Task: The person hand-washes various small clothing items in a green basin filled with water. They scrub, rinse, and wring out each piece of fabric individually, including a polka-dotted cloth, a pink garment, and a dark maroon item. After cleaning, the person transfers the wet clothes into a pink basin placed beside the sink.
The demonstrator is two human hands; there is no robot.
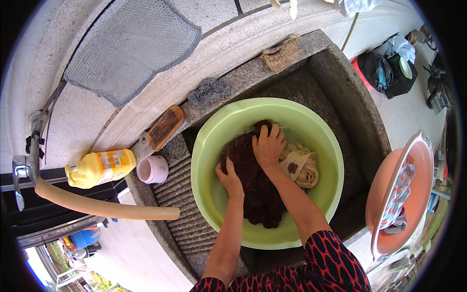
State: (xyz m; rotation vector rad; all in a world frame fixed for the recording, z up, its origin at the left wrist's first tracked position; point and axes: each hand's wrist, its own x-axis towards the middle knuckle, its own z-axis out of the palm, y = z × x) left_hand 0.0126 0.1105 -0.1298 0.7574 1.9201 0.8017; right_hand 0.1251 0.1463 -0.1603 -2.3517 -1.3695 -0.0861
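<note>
A large light-green plastic basin point(208, 204) stands in a stone wash sink, with a dark maroon cloth point(251, 179) in it. At the cloth's left edge is my left hand point(230, 181), its fingers curved over the fabric. My right hand point(269, 146) lies on the cloth's upper part with fingers spread; whether it grips any fabric cannot be told. To the right of my right wrist, a bundled beige cloth point(306, 169) rests in the basin, apart from the left hand. Some water shows around the cloths.
On the left are a ribbed stone washboard point(189, 226), a tap hose point(109, 206), a yellow bottle point(105, 168) and a pink tub point(153, 169). A scrubbing brush point(166, 127) and scouring pads point(209, 91) line the back rim. An orange basin point(375, 193) with clothes stands right.
</note>
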